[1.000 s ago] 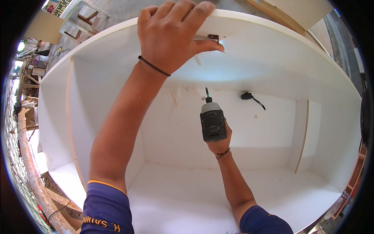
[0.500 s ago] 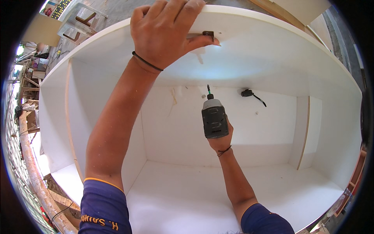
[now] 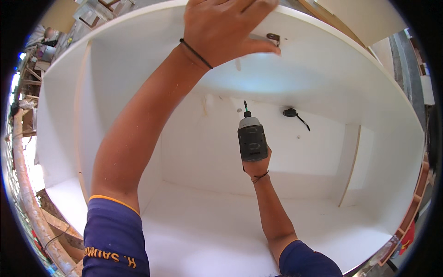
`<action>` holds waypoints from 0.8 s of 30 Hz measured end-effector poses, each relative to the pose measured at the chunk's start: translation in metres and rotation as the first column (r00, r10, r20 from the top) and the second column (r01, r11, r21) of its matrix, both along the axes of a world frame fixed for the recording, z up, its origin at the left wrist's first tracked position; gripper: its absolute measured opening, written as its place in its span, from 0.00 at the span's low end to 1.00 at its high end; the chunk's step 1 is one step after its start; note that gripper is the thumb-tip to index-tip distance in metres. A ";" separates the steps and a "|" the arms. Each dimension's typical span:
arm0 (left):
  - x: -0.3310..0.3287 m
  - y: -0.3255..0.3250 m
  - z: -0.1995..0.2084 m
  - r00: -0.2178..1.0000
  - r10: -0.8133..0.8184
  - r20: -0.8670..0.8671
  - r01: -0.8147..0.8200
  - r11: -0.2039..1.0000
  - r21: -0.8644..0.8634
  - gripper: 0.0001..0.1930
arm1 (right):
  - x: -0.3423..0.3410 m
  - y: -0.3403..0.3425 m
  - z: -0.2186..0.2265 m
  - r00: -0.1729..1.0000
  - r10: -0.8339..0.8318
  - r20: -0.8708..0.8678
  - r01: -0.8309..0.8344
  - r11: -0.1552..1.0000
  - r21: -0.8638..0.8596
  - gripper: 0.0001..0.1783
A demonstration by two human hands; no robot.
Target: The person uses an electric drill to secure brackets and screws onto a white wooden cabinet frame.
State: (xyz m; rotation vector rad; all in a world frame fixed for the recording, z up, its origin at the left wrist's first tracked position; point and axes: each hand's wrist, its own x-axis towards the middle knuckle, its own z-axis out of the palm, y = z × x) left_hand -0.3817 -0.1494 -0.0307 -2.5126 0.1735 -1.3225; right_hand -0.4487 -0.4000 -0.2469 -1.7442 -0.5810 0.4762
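Note:
My left hand [image 3: 226, 30] grips the upper edge of a white cabinet [image 3: 341, 55], fingers over the rim. Its thumb stretches along the inner face, close to a small dark metal bracket [image 3: 273, 37]. In my right hand [image 3: 258, 166] is a black and grey cordless driver [image 3: 252, 141], held inside the cabinet. Its bit points toward the upper panel and appears apart from it; a patch of light falls on that panel. Beyond the driver, to its right, lies a small black object [image 3: 290, 112] with a short black strap.
Upright dividers stand inside the cabinet at left [image 3: 83, 115] and right [image 3: 351, 166]. Beyond the rim are a pale stool [image 3: 94, 16], a board [image 3: 355, 18] at upper right and a rough pole [image 3: 27, 194] at left. A person [image 3: 39, 37] shows far back at upper left.
The view has shifted, so the cabinet's upper rim, bracket and my left hand sit farther right. My left thumb stays beside the bracket. The driver has barely moved in my right hand.

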 end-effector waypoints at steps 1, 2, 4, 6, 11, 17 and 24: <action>0.000 0.002 -0.003 0.999 -0.014 0.032 0.014 1.000 -0.013 0.32 | -0.002 -0.003 -0.009 1.000 0.013 -0.010 -0.013 1.000 -0.008 0.28; 0.002 0.006 -0.007 0.998 -0.028 0.063 0.030 0.999 -0.024 0.33 | -0.005 -0.006 -0.018 0.999 0.024 -0.022 -0.025 1.000 -0.015 0.27; 0.006 0.013 -0.012 0.993 -0.044 0.107 0.049 0.998 -0.041 0.33 | -0.011 -0.013 -0.039 0.998 0.044 -0.035 -0.043 0.999 0.006 0.25; 0.006 0.014 -0.018 0.990 -0.049 0.135 0.057 0.997 -0.050 0.34 | -0.018 -0.022 -0.065 0.998 0.060 -0.037 -0.057 0.996 0.067 0.23; 0.009 0.006 -0.015 0.996 -0.044 0.081 0.052 0.994 -0.101 0.36 | -0.032 -0.039 -0.116 0.997 0.074 -0.025 -0.074 0.997 0.003 0.21; 0.010 0.007 -0.009 0.999 -0.033 0.019 0.034 0.996 -0.086 0.38 | -0.040 -0.052 -0.141 0.930 0.221 0.295 -0.146 0.956 -0.254 0.19; 0.015 -0.005 0.007 0.993 0.079 -0.091 -0.085 0.994 -0.072 0.38 | -0.040 -0.043 -0.097 0.966 0.071 0.247 0.009 0.951 -0.308 0.18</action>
